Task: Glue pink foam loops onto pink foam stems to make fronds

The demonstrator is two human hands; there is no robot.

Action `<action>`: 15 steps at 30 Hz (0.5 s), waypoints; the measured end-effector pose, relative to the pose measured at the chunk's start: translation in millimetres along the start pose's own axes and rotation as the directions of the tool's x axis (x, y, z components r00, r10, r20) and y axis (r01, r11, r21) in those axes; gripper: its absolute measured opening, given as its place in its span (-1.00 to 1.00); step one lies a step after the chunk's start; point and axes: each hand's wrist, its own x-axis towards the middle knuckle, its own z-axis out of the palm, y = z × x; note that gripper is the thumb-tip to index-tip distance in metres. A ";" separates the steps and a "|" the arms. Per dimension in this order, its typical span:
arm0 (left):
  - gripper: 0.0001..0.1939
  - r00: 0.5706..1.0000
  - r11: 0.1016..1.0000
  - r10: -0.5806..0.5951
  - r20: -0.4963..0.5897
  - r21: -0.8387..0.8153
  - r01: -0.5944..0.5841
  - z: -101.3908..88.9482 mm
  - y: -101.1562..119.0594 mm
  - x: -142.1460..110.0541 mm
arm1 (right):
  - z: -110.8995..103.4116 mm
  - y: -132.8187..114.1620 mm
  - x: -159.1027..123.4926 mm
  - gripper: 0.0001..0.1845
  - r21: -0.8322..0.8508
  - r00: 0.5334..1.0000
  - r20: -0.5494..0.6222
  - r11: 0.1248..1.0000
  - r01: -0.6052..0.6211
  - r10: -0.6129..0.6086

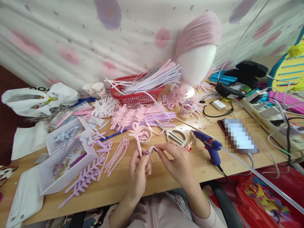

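Observation:
My left hand (139,172) is closed around the lower stem of a pink pipe-cleaner flower (136,133), which stands upright with a loop and small petals at its top. My right hand (174,160) pinches the end of a pale pink strip (152,148) that curves across to the left fingertips. Just behind the hands is a paper cup (149,136) with pink pieces in it. Scissors (177,135) lie beyond my right hand, and a blue glue gun (209,145) rests to its right. Twisted pink pipe cleaners (117,155) lie left of my left hand.
A red basket (140,98) of pipe cleaners stands behind, beside a white mannequin head (197,63). White boxes (64,164) of beads sit at the left. A phone (239,134), a power strip (263,114) and cables fill the right. The glue gun's long clear stick crosses the table edge.

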 end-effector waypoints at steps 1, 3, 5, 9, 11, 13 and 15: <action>-0.78 1.000 1.000 -0.003 -0.008 -0.008 0.003 0.2 0.5 0.0 | -0.8 0.3 -0.6 -0.86 -0.001 1.000 0.003 1.000 0.008 -0.008; -0.76 1.000 1.000 -0.010 -0.028 -0.029 0.010 0.5 1.9 0.0 | -2.2 0.9 -2.0 -0.88 0.005 1.000 0.012 1.000 0.029 -0.029; -0.76 0.999 0.999 -0.008 -0.046 -0.039 0.006 0.5 3.0 0.5 | -2.9 1.3 -3.1 -0.89 0.013 0.999 0.021 0.999 0.045 -0.045; -0.77 0.997 1.000 0.027 -0.072 -0.010 -0.028 -0.6 2.7 2.6 | -1.8 1.7 -4.0 -0.92 0.005 0.998 0.004 0.998 0.070 -0.070; -0.78 0.996 0.999 0.036 -0.076 -0.001 -0.036 -1.7 1.4 3.8 | -1.0 2.4 -4.0 -0.92 -0.011 0.997 -0.016 0.997 0.079 -0.079; -0.79 0.996 0.999 0.041 -0.079 -0.001 -0.041 -3.3 -0.1 4.8 | -1.1 3.6 -3.9 -0.91 -0.027 0.996 -0.023 0.996 0.080 -0.081; -0.79 0.996 0.999 0.051 -0.076 0.005 -0.051 -5.2 -1.7 5.3 | -2.6 5.0 -4.0 -0.90 -0.026 0.997 -0.016 0.997 0.078 -0.079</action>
